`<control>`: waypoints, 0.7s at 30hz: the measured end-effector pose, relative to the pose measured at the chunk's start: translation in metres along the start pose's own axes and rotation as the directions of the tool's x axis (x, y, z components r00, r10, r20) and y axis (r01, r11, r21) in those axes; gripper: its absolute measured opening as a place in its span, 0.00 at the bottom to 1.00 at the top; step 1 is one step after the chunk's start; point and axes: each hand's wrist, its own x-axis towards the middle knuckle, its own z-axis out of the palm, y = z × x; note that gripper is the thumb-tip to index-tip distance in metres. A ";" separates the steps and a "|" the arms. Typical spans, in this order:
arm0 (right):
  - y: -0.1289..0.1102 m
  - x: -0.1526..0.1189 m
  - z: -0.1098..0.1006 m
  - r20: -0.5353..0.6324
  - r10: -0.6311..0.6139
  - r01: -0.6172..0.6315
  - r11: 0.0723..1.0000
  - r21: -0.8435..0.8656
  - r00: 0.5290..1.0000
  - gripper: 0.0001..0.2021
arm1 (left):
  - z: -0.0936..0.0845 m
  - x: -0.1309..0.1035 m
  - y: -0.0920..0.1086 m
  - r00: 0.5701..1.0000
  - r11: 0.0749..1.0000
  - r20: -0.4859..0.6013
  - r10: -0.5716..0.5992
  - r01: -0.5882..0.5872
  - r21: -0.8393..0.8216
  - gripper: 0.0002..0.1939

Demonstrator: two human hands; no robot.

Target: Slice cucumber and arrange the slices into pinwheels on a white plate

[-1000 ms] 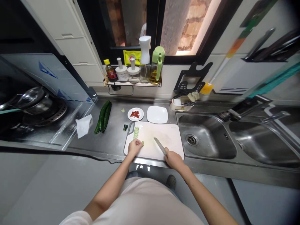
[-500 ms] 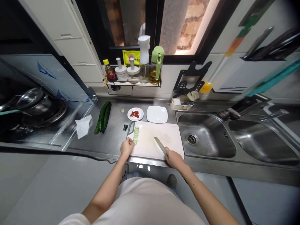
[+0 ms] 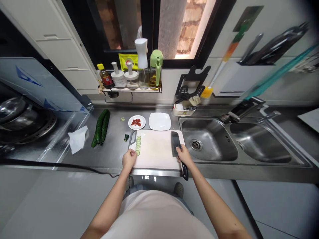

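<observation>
Readable text: none | bottle label [image 3: 107,79], yellow packet [image 3: 123,60]: too small

From where I stand, the cucumber slices [image 3: 138,142] form a neat overlapping row, pale green rounds with darker rims, along the left end of the pale cutting board [image 3: 157,151]. At its right end is the cleaver [image 3: 175,141], broad grey blade facing up, black handle jutting past the near edge.

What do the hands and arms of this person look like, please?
The left hand and right hand are bare, without gloves; no ring or watch shows. The forearms are uncovered, no sleeve in view. A pale shirt covers the torso.
</observation>
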 end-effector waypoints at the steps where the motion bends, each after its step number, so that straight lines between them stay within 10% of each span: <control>1: 0.002 0.004 0.000 -0.006 0.003 -0.003 1.000 0.018 1.000 0.12 | 0.000 0.000 0.000 1.000 1.000 -0.001 0.000 0.000 0.000 0.06; 9: 0.005 0.019 -0.001 -0.005 0.032 -0.032 0.999 -0.008 0.999 0.13 | -0.001 -0.003 0.002 1.000 1.000 -0.002 0.001 -0.001 0.005 0.06; 21: 0.001 0.016 -0.015 -0.152 -0.080 -0.021 0.824 -0.567 0.985 0.19 | 0.000 -0.006 0.004 1.000 1.000 -0.014 0.010 -0.010 0.026 0.05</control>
